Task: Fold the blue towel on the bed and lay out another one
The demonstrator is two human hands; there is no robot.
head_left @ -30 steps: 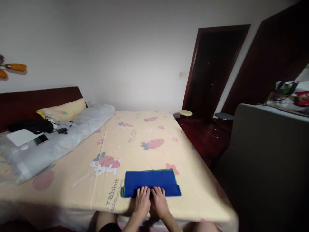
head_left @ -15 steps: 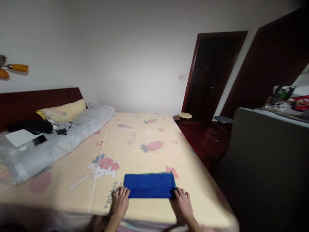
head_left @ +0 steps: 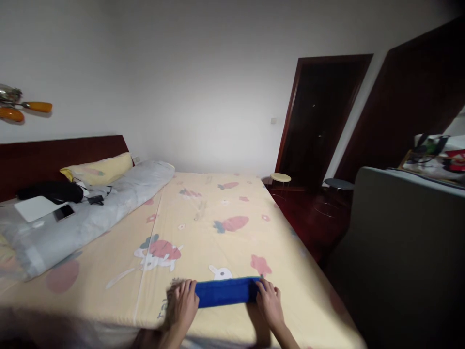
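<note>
A blue cloth (head_left: 228, 293) with a thin green edge shows as a narrow strip near the front of the bed. My left hand (head_left: 186, 301) grips its left end, with the fingers curled over the fabric. At the right end my right hand (head_left: 269, 300) holds the cloth in the same way, fingers bent and thumb hidden. Beneath lies a cream bed sheet (head_left: 214, 252) printed with carrots, flowers and rabbits; a rabbit's head shows just beyond the cloth's far edge.
A rolled grey quilt (head_left: 119, 208) runs along the left side, bearing a phone (head_left: 64, 213), a white flat object (head_left: 38, 208) and black cables. Behind it is a yellow pillow (head_left: 100, 168). Two stools, one yellow (head_left: 280, 178), stand beyond the bed's right edge. A grey panel (head_left: 403, 252) rises at right.
The blue cloth has gone from a wider rectangle to a narrow strip, its far edge now nearer me. Both hands have closed on its ends. The view has shifted slightly.
</note>
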